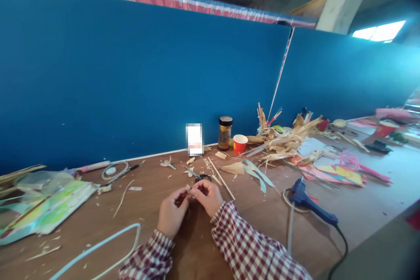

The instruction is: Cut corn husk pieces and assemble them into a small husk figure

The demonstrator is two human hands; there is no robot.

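My left hand (pixel 173 211) and my right hand (pixel 209 197) meet over the brown table, thumbs and fingertips pinched together. Something small and pale seems to be between them, but the fingers hide its kind. Just beyond my right hand lie scissors (pixel 194 175), blades pointing away to the left and handles partly covered by the hand. Thin wooden sticks (pixel 222 179) rest to the right of the scissors. Past them are a flat piece of dried husk (pixel 233 168) and a pale blue ribbon (pixel 259 176). A small pale husk flower (pixel 168 163) lies farther back on the left.
A blue glue gun (pixel 310 203) with its cord lies at right. Behind stand a lidded jar (pixel 225 134), a red paper cup (pixel 240 144) and a heap of dried husks (pixel 285 142). Blue-white tubing (pixel 98 245) crosses the front left, near a painted sheet (pixel 70 205). A blue partition (pixel 131 74) borders the table.
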